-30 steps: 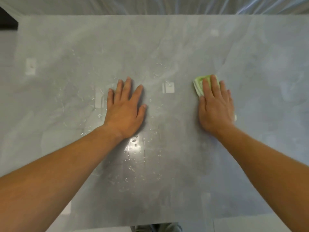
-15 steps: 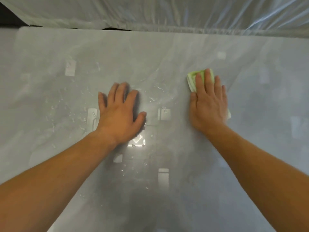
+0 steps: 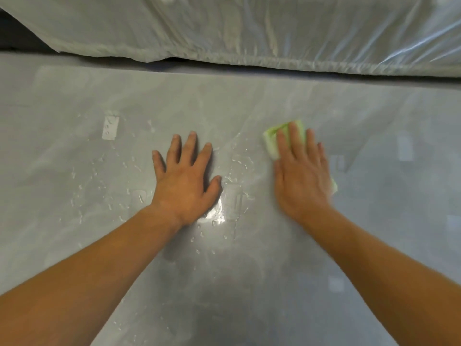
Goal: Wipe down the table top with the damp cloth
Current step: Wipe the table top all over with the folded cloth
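On the wet table (image 3: pixel 374 116), both hands are nearer the far edge than before: right hand (image 3: pixel 303 178) flat on the green cloth (image 3: pixel 272 138), left hand (image 3: pixel 185 186) spread and empty.

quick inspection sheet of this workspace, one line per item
surface: grey table top, glossy, with water droplets scattered over its left and middle
job's things: green cloth lying flat on the table, mostly covered by a hand
clutter: nothing seen
hands: left hand flat on the bare table, fingers spread; right hand pressing on the cloth, fingers straight
cables: nothing seen
surroundings: clear plastic sheet draped beyond the far edge
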`<control>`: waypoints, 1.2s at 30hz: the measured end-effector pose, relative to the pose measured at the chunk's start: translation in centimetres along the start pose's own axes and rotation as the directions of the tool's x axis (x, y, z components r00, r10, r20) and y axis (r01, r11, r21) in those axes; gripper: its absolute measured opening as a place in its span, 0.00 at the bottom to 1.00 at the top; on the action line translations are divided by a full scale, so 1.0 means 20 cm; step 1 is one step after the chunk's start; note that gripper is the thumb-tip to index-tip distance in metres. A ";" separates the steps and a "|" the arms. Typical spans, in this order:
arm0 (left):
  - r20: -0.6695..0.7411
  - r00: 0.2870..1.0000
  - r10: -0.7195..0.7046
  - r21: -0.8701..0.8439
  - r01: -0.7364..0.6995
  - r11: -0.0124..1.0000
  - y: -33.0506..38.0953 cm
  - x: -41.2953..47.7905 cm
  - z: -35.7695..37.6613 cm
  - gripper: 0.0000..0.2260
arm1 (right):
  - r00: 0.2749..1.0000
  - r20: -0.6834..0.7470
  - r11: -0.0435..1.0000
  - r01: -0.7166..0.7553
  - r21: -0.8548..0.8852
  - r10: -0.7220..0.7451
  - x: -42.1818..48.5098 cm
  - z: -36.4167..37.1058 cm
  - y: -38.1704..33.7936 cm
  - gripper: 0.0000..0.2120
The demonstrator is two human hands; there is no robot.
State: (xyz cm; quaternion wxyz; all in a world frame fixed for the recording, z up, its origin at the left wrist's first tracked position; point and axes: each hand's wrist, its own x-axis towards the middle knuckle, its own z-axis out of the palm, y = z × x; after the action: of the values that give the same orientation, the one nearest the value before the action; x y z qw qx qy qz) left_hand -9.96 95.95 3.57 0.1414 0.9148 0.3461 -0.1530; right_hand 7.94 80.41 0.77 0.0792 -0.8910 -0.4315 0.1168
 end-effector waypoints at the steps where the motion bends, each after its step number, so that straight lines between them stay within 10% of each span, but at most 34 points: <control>1: 0.000 1.000 -0.004 -0.001 0.004 1.000 0.00 0.00 0.01 0.34 | 0.992 0.030 0.991 0.127 -0.028 -0.127 -0.08 0.02 -0.03 0.27; 5: -0.017 1.000 0.016 -0.029 -0.016 0.999 -0.01 0.00 0.02 0.34 | 0.885 0.145 0.886 0.456 -0.076 -0.443 -0.12 0.00 0.07 0.26; 11: -0.033 0.999 0.036 -0.043 -0.037 0.998 -0.03 0.01 0.04 0.32 | 0.991 -0.031 0.991 -0.130 0.013 0.130 0.31 -0.05 0.05 0.26; 19: -0.010 0.998 0.062 -0.061 -0.062 0.996 -0.05 0.00 0.01 0.30 | 0.951 0.099 0.951 0.299 -0.072 -0.292 0.13 -0.05 0.09 0.26; 25: -0.027 0.998 0.060 -0.058 -0.061 0.996 -0.05 0.01 0.03 0.29 | 0.995 -0.030 0.995 -0.100 0.012 0.100 0.46 -0.06 -0.08 0.27; 31: -0.022 0.998 0.062 -0.057 -0.064 0.996 -0.06 0.01 0.02 0.30 | 0.910 0.150 0.915 0.398 -0.067 -0.385 0.28 -0.02 -0.14 0.26; 36: -0.016 0.998 0.065 -0.073 -0.066 0.995 -0.06 0.01 0.02 0.29 | 0.999 0.014 0.999 0.041 -0.016 -0.041 0.58 -0.04 -0.20 0.26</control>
State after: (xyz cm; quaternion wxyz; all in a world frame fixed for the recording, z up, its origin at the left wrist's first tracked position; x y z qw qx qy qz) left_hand -10.81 96.79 2.92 0.1778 0.9209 0.3220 -0.1291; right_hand 12.11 92.03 0.96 0.0712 -0.8818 -0.4510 0.1177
